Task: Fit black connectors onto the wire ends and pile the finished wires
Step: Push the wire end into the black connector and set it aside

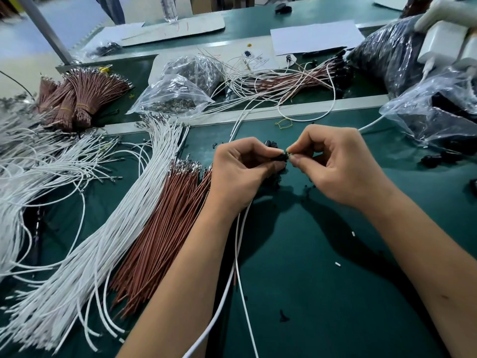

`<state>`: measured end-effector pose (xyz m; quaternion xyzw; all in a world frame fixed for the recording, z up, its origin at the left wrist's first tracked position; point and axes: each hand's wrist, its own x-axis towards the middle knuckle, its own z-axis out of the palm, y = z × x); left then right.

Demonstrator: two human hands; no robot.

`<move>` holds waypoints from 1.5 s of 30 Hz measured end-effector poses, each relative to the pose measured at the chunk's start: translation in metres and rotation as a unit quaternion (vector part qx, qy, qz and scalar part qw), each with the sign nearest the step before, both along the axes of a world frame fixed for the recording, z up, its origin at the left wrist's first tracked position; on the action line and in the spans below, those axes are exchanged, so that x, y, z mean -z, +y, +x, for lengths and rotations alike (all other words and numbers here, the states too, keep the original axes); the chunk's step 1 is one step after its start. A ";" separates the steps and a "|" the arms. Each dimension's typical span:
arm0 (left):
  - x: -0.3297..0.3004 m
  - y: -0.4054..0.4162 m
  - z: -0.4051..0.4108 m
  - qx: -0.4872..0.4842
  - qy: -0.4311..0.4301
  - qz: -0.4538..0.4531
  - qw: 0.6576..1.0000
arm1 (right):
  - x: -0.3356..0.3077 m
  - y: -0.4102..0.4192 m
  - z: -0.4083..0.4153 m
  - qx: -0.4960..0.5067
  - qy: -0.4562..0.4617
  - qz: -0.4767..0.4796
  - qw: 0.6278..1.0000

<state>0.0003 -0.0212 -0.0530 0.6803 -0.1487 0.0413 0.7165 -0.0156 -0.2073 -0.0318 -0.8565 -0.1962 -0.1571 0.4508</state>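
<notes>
Item, nearest you: two white wires (238,257) trail from under your left hand (242,171) toward 6 o'clock across bare green worktop (322,280), which carries only a few scraps. Item, centre: your left hand is curled round a black connector (282,157), thumb and forefinger pinching it; your right hand (340,164) pinches a wire tip against the connector's mouth, other fingers loosely bent. Step in hand, by judgement: seating a terminal into the housing. The next move likely calls for a straight push along the connector's axis until it locks, then a carry to the finished pile (284,78) at 12 o'clock. Item, 9 o'clock: loose white wires (108,228) and brown wires (160,228), lying just beside your left forearm; a sweep that way could drag them. Item, 3 o'clock: spare black connectors (438,158) near a clear bag (433,109). Open room lies at 5 o'clock. Item, far: a raised worktop edge (258,116) crosses between you and the pile, so lift over it.
</notes>
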 end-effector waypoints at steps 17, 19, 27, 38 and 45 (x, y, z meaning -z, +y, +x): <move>-0.002 0.001 -0.002 0.007 0.036 0.059 0.998 | 0.003 -0.006 0.003 -0.012 0.036 -0.037 0.999; -0.001 -0.001 -0.004 0.002 0.033 0.067 0.997 | 0.003 -0.008 0.004 -0.012 0.045 -0.034 0.998; -0.004 0.002 -0.002 0.035 0.070 0.017 0.997 | -0.001 -0.012 0.004 -0.046 0.062 0.002 0.997; -0.004 -0.005 -0.005 -0.014 -0.013 0.029 0.999 | 0.001 -0.002 0.001 -0.045 0.103 0.145 0.983; -0.005 -0.006 -0.007 0.007 0.027 -0.038 0.999 | 0.002 -0.002 0.002 -0.080 0.089 0.174 0.977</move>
